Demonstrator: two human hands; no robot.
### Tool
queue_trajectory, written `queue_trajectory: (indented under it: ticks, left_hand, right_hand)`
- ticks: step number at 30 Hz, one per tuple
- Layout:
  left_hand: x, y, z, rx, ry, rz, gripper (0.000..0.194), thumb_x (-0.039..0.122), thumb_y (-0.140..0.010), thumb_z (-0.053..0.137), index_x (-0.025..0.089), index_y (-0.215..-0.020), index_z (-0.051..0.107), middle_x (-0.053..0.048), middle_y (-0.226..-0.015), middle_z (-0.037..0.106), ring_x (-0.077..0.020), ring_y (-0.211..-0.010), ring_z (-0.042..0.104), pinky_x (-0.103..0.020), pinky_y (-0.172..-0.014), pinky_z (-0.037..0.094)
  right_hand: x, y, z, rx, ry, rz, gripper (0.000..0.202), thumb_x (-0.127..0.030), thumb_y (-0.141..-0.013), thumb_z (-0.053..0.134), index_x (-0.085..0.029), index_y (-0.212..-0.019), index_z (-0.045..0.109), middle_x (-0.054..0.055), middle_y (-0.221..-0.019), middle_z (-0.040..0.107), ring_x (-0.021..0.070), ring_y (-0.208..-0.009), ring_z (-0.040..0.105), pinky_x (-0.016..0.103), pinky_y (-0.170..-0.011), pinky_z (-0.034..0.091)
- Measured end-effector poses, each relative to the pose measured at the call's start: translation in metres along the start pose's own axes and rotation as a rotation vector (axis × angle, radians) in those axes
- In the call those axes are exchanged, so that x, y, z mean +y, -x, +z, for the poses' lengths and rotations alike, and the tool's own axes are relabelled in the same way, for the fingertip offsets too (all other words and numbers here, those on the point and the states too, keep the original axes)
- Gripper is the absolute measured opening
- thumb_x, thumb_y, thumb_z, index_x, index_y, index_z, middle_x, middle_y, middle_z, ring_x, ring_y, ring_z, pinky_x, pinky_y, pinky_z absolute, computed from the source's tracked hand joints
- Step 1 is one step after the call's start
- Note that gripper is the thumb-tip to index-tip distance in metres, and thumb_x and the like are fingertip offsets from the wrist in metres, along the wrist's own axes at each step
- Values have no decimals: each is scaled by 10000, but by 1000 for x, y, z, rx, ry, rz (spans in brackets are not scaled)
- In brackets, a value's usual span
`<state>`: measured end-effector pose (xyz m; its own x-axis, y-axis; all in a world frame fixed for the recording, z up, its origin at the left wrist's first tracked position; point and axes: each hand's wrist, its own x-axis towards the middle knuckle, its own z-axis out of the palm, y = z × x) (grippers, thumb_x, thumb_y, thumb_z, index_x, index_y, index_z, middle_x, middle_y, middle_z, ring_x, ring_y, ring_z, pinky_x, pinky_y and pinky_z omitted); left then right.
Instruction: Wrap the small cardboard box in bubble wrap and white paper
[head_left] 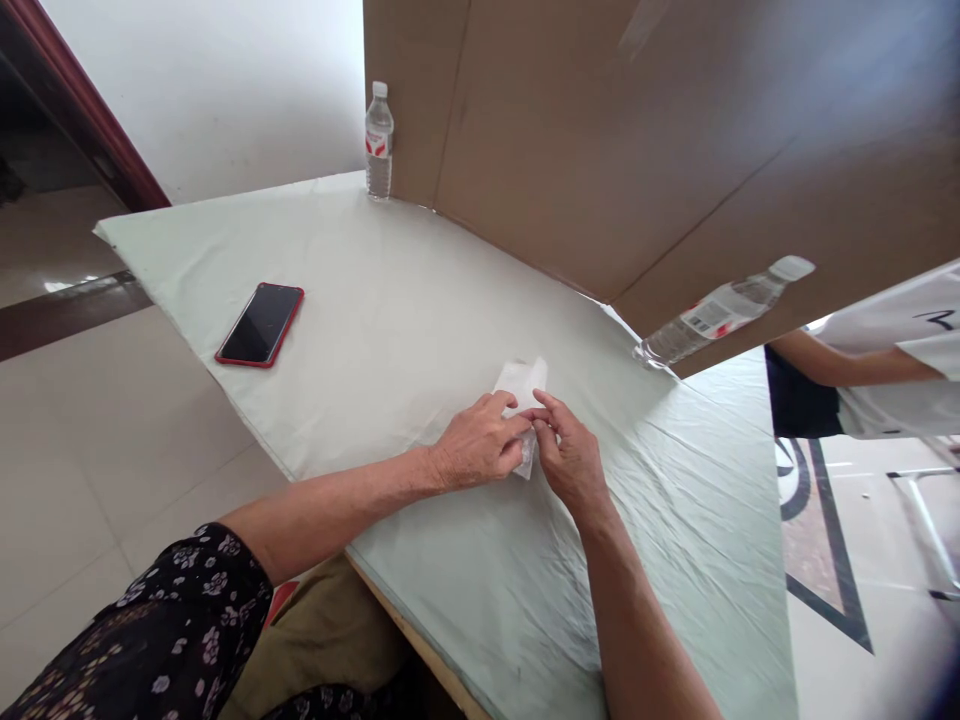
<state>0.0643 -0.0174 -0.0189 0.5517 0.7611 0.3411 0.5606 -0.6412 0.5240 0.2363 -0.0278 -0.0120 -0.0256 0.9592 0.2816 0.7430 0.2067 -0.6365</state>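
Observation:
A small, thin white packet or folded sheet (520,382), with a partly see-through lower end, lies on the pale green tablecloth in front of me. My left hand (480,442) rests over its left side, fingers bent and closed on it. From the right, my right hand (571,452) pinches its edge between thumb and fingers. The fingertips of both hands meet at the middle of the packet and hide part of it. Whether the packet holds anything, I cannot tell.
A phone in a red case (260,325) lies at the left on the tablecloth (360,330). One water bottle (379,143) stands at the back; another bottle (720,312) is at the right, both against a brown cardboard panel (540,130). A person's arm (847,362) shows beyond.

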Motion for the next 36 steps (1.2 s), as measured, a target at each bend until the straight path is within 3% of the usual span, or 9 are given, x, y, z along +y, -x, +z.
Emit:
queue_trajectory:
  ticks: [3,5,8,11,21,24,28,32,36]
  left_hand:
    - [1,0,-1,-10,-6,-12,256,202,-875,525,170,-1069,689,-142,-1280,526,-221,-993,606,-371,-879,546]
    - [1,0,-1,-10,-11,-17,250,192,-866,531,173,-1059,689,-139,-1270,525,-216,-989,606,-356,-865,547]
    - [2,0,-1,-6,-12,-23,248,193,-868,530,181,-1057,689,-133,-1266,528,-215,-996,605,-350,-861,545]
    - [1,1,2,10,5,-33,234,211,-867,544,187,-1048,692,-128,-1253,539,-215,-990,605,-349,-853,548]
    - [-1,0,5,31,23,-2,261,208,-863,533,175,-1068,691,-131,-1214,574,-223,-1012,611,-339,-845,547]
    - [0,1,2,50,-9,23,339,194,-855,530,198,-1170,656,-116,-1307,562,-212,-1019,617,-332,-854,547]
    - [2,0,-5,36,-73,122,389,171,-876,496,201,-1244,619,-97,-1470,493,-210,-1028,623,-350,-895,535]
    - [0,-4,-6,-61,-60,144,264,160,-887,483,170,-1065,679,-93,-1168,681,-216,-982,629,-356,-925,509]
    - [-3,-4,-1,-44,2,106,235,162,-866,502,175,-1027,672,-79,-1075,691,-209,-979,629,-351,-947,498]
  right_hand:
    - [3,-2,-4,105,-76,85,415,-322,-843,522,-178,-1221,617,116,-1079,738,219,-885,673,434,-848,535]
    - [8,-5,-7,139,-151,227,481,-374,-792,600,-154,-1220,603,143,-1134,713,204,-824,664,388,-740,560]
    - [16,-14,-10,58,-328,481,624,-407,-729,677,-114,-1266,556,178,-1152,692,208,-778,676,324,-565,557]
    - [21,-21,-9,19,-435,581,631,-384,-717,699,-100,-1259,547,173,-1081,697,207,-744,678,284,-477,531]
    - [21,-43,-3,-97,-598,559,507,-384,-603,825,-148,-1019,658,-16,-626,621,108,-473,514,228,-397,422]
    - [20,-51,-1,-145,-620,520,455,-417,-565,830,-160,-908,676,-26,-608,616,99,-461,483,227,-393,378]
    - [20,-53,5,-113,-594,472,362,-447,-572,796,-168,-751,651,-45,-560,561,87,-452,419,231,-400,307]
    - [19,-49,9,-53,-596,384,276,-418,-618,758,-177,-676,637,-59,-542,509,89,-489,392,240,-450,310]
    - [15,-46,10,-25,-697,317,224,-362,-637,762,-183,-748,687,-35,-664,625,118,-611,504,256,-594,414]
